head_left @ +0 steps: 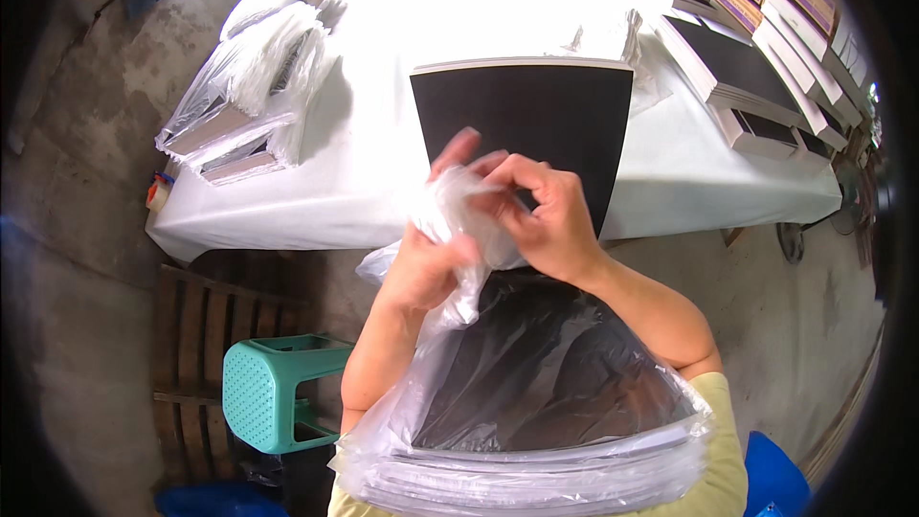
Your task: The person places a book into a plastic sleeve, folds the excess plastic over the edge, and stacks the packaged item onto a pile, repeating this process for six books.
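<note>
Head view: just off the near edge of the white-covered desk (369, 134), the left hand (431, 263), half-curled and motion-blurred, has hold of the bunched end of a clear plastic bag (450, 206), while the right hand (550, 220) meets it with bent fingers, though whether these pinch the film I cannot tell. The bag runs back toward the person, away from the desk, around a black-topped stack (560, 383). On the desk lie a large black panel (526, 105) mid-front, plastic-wrapped bundles (249, 86) along its left and board stacks (747, 77) along its right.
</note>
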{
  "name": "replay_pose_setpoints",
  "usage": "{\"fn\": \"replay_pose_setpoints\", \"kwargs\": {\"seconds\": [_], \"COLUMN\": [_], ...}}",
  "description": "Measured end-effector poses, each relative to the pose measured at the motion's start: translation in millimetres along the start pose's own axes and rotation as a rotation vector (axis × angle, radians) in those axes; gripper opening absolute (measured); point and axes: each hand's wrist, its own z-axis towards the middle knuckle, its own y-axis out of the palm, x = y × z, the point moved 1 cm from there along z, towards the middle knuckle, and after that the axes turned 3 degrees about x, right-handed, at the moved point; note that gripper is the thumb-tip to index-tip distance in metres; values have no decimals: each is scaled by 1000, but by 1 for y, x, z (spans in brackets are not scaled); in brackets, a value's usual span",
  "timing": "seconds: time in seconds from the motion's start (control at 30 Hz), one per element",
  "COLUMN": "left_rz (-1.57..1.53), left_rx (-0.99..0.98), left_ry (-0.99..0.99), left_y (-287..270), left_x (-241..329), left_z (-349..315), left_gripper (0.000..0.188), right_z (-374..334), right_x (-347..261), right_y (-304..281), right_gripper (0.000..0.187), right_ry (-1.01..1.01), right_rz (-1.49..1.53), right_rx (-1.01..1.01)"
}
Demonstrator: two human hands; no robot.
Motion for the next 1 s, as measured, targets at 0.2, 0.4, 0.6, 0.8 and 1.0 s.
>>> {"fn": "replay_pose_setpoints", "kwargs": {"seconds": [0.2,0.4,0.6,0.8,1.0], "left_rz": [-96,5,-135,264,518], "left_rx": [383,307,595,414,130], "left_ry": [-241,-236,-39,179,119], "left_y": [-1,-2,-24,-45,12], "left_x": [-18,-21,-7,42,-4], "left_z": [0,7,1,0,26], "left_gripper": [19,23,24,37,32], "right_z": [-6,14,20,16,10], "right_x": [17,4,10,22,19], "right_y": [-16,-16,-34,-47,-30], "right_gripper": [18,16,19,12,20], "right_ry": [34,-63,254,432,342], "right_rz": [-389,-33,96,184,306], "right_rx": [-10,76,37,25,45]}}
